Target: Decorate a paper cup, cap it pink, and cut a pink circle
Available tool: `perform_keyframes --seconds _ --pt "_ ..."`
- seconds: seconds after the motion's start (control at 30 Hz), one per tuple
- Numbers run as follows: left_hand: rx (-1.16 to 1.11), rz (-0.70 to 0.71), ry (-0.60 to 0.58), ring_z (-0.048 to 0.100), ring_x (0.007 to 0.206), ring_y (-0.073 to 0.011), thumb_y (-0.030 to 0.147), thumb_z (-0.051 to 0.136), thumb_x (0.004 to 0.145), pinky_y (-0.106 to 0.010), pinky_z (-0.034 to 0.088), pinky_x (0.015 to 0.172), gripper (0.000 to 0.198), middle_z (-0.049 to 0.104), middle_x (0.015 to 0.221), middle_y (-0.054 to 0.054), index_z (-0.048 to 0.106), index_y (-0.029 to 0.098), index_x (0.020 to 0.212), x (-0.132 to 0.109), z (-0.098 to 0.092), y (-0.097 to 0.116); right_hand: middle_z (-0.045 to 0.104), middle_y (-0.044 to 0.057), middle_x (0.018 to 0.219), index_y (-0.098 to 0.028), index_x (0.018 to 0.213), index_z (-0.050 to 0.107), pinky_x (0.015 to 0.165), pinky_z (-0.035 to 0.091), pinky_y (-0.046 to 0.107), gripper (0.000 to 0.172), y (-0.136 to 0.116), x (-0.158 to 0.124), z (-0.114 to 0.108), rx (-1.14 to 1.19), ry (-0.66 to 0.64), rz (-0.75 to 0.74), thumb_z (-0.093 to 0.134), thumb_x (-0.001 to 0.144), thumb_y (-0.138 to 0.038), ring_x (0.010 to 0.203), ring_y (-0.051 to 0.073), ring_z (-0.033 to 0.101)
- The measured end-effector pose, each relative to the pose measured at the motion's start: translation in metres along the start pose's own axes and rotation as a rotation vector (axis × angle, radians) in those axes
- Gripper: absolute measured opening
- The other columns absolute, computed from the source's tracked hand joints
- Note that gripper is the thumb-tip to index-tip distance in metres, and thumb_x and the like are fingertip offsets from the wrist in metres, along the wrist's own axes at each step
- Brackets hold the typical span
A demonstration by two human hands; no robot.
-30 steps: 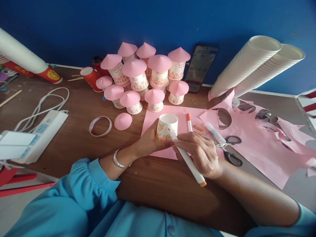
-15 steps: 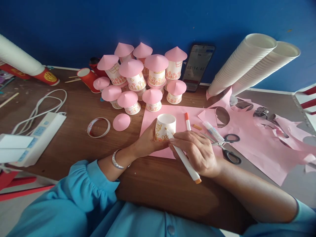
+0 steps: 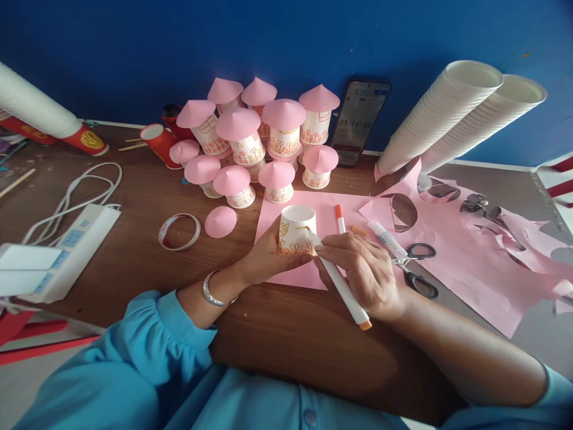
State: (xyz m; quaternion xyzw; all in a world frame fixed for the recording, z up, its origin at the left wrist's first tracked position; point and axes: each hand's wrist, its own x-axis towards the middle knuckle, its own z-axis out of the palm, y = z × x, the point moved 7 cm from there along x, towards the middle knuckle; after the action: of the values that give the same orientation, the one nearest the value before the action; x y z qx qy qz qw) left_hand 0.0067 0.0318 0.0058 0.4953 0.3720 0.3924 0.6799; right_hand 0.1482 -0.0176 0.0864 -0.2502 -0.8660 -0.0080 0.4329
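Note:
My left hand is wrapped round a short white paper cup, holding it upright above the pink paper sheet. Yellow-orange leaf and flower outlines run along the cup's side, and a short stroke shows near its rim. In my right hand is a white marker with an orange end, its tip against the upper side of the cup. Beyond my hands stand several small cup houses with pink cone roofs. Beside my right hand lie an orange-capped marker, a glue stick and scissors.
Two stacks of white paper cups lean at the back right, near cut pink paper scraps. A phone showing a timer rests against the blue wall. A paper ring, pink cone and power strip lie left.
The marker tip has moved up toward the cup's rim, and a short line now shows there. The cup has turned slightly and shifted a little left in my left hand.

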Motion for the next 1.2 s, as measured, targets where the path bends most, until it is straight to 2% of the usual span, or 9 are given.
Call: perform_keyframes --seconds 0.27,0.43,0.67,1.0,1.2 --pt "-0.021 -0.031 0.013 0.068 0.095 -0.0215 0.037 0.093 0.069 -0.038 0.058 0.087 0.057 0.07 0.101 -0.004 0.059 0.021 0.112 0.0 -0.004 -0.003 0.074 0.012 0.1 -0.015 0.126 0.058 0.067 0.059 0.034 0.034 0.004 0.001 -0.002 0.003 0.002 0.026 0.062 0.093 -0.008 0.082 0.022 0.071" --pt "-0.046 -0.029 0.014 0.067 0.094 -0.0182 0.033 0.092 0.07 -0.036 0.057 0.089 0.054 0.068 0.101 -0.003 0.058 0.02 0.11 0.0 -0.004 -0.002 0.074 0.013 0.099 -0.013 0.127 0.058 0.068 0.06 0.034 0.036 0.003 0.001 -0.001 0.015 -0.002 0.01 0.061 0.092 -0.006 0.083 0.023 0.072" --pt "-0.037 -0.055 0.04 0.065 0.096 -0.0209 0.041 0.094 0.067 -0.037 0.054 0.089 0.06 0.068 0.103 -0.005 0.06 0.02 0.112 0.0 -0.005 -0.001 0.074 0.011 0.097 -0.015 0.128 0.06 0.066 0.057 0.033 0.035 0.001 0.001 0.001 0.036 -0.021 0.02 0.058 0.095 -0.007 0.078 0.022 0.071" --pt "-0.006 -0.04 0.028 0.062 0.091 -0.0181 0.042 0.091 0.072 -0.033 0.052 0.083 0.056 0.066 0.1 -0.004 0.059 0.02 0.112 0.0 -0.007 -0.004 0.072 0.012 0.092 -0.013 0.119 0.059 0.064 0.058 0.033 0.026 -0.003 -0.001 0.002 0.02 -0.031 0.013 0.058 0.094 -0.006 0.077 0.021 0.069" --pt "0.057 -0.007 0.042 0.061 0.095 -0.021 0.042 0.096 0.062 -0.033 0.052 0.082 0.068 0.065 0.107 -0.006 0.057 0.02 0.113 0.001 -0.006 -0.002 0.071 0.013 0.093 -0.009 0.112 0.062 0.063 0.057 0.034 0.023 -0.012 0.001 0.001 0.045 0.001 -0.065 0.064 0.09 -0.003 0.076 0.021 0.067"
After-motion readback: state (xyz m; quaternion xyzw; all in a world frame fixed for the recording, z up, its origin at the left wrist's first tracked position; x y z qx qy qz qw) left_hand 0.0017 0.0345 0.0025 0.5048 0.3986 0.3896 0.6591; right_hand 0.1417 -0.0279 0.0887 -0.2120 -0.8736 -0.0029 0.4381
